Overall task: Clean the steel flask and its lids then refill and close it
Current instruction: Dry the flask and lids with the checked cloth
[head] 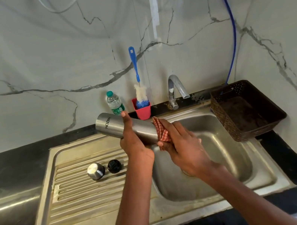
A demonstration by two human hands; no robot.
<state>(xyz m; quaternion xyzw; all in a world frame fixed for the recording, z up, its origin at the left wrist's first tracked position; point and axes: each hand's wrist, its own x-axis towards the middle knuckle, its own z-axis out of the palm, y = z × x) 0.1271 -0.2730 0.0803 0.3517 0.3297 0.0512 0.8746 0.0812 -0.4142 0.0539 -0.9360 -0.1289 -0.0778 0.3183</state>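
My left hand [134, 142] grips the steel flask [110, 126] around its middle and holds it tilted over the sink's left edge, base up and to the left, mouth down and to the right. At the flask's mouth end my right hand [181, 146] grips a red checked cloth [160, 130] pressed against the steel. On the ribbed drainboard [82, 193] stand the steel cup lid [95, 171] and, just right of it, the black inner lid [114, 166].
The sink basin [220, 151] lies under my right hand, with the tap [176, 89] behind it. A plastic water bottle [114, 102] and a red cup [142, 110] holding a blue bottle brush [139, 86] stand at the wall. A brown basket [244, 111] sits at the right.
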